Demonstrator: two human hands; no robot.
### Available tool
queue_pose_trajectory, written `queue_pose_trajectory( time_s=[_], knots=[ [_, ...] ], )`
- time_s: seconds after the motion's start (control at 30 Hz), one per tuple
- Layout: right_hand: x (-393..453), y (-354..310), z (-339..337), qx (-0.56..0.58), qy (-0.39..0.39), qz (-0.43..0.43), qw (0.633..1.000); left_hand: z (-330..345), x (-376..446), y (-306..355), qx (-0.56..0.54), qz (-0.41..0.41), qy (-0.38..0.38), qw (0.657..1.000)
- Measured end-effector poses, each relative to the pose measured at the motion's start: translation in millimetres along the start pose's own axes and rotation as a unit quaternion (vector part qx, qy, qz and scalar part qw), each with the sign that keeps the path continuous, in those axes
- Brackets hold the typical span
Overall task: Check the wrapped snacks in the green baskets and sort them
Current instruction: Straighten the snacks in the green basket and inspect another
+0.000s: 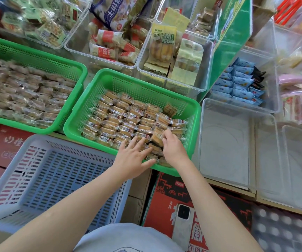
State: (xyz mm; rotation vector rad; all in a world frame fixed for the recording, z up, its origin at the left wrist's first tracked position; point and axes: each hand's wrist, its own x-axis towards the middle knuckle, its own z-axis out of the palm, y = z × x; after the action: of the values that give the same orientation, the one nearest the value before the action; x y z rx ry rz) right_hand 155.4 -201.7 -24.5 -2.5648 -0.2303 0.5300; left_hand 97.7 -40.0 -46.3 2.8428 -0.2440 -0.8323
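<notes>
blue basket point(55, 171), phone point(183, 218) on red box point(166, 195)

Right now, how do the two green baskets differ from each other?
The left green basket sits farther left, untouched, packed nearly wall to wall with wrapped snacks. The middle green basket has bare mesh at its far end, and both the left hand and right hand reach into it. Both are green perforated plastic.

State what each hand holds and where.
Left hand lies flat on the wrapped snacks, holding nothing; right hand pinches one packet at its edge.
</notes>
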Motion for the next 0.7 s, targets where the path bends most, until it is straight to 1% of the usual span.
queue_pose_trajectory(
  time_s=[0.07, 0.13, 0.17, 0.2, 0.23, 0.27, 0.3, 0.33, 0.37, 0.4, 0.43, 0.5, 0.57, 0.6, 0.7],
  knots=[
    [-8, -2, -11, 0.044, 0.035, 0.004, 0.998, -1, 1, -1, -0.007, -0.002, -0.004, 1.0],
    [-21, -3, -23, 0.084, 0.092, 0.0, 0.992, -6, 1, -1, -0.035, 0.0, -0.02, 0.999],
    [-29, -4, -30, 0.104, 0.118, 0.0, 0.987, -13, 0, -2, -0.081, -0.001, -0.023, 0.996],
    [-37, -5, -37, 0.13, 0.144, 0.007, 0.981, -22, -2, -1, -0.159, -0.005, -0.017, 0.987],
    [-45, -6, -42, 0.16, 0.168, 0.021, 0.972, -33, -6, 0, -0.267, -0.017, -0.004, 0.963],
    [-49, -4, -44, 0.194, 0.186, 0.042, 0.962, -43, -10, 0, -0.389, -0.033, 0.005, 0.921],
    [-52, -5, -45, 0.236, 0.192, 0.068, 0.95, -53, -16, 1, -0.501, -0.042, 0.009, 0.865],
    [-53, -4, -43, 0.285, 0.187, 0.095, 0.935, -61, -22, 3, -0.59, -0.039, 0.006, 0.807],
    [-54, -6, -41, 0.339, 0.171, 0.118, 0.917, -67, -29, 4, -0.654, -0.029, 0.002, 0.756],
    [-55, -9, -38, 0.387, 0.152, 0.137, 0.899, -70, -35, 6, -0.698, -0.019, 0.003, 0.716],
    [-57, -15, -37, 0.419, 0.132, 0.148, 0.886, -72, -39, 8, -0.727, -0.014, 0.01, 0.687],
    [-62, -23, -37, 0.467, 0.097, 0.155, 0.865, -73, -46, 11, -0.757, -0.024, 0.034, 0.653],
    [-66, -28, -36, 0.503, 0.074, 0.152, 0.848, -72, -52, 13, -0.771, -0.029, 0.039, 0.635],
    [-68, -28, -34, 0.508, 0.073, 0.147, 0.845, -71, -55, 14, -0.774, -0.029, 0.032, 0.632],
    [-72, -26, -31, 0.456, 0.093, 0.126, 0.876, -70, -61, 20, -0.786, -0.024, 0.004, 0.618]
  ],
)
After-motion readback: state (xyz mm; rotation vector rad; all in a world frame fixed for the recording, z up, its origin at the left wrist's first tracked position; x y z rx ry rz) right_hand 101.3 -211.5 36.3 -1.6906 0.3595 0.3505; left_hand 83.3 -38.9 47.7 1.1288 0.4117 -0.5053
